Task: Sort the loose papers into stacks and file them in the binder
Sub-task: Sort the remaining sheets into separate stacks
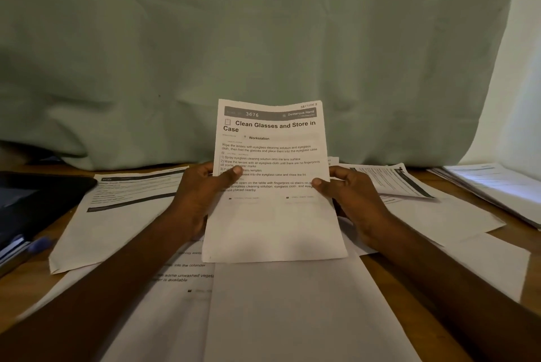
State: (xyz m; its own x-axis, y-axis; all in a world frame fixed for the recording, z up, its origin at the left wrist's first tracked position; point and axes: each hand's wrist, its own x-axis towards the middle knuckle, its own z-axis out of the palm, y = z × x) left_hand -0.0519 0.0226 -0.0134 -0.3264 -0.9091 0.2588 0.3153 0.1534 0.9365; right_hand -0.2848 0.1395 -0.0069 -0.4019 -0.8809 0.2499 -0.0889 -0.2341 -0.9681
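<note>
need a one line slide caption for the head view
Both hands, left hand and right hand, hold up a sheet titled "Clean Glasses and Store in Case" above loose papers on the table.

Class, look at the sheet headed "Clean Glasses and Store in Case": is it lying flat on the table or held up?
Held up. The left hand and right hand grip the sheet by its side edges, tilted above the loose papers.

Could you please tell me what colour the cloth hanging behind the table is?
Pale green cloth, seen in the head view.
</note>
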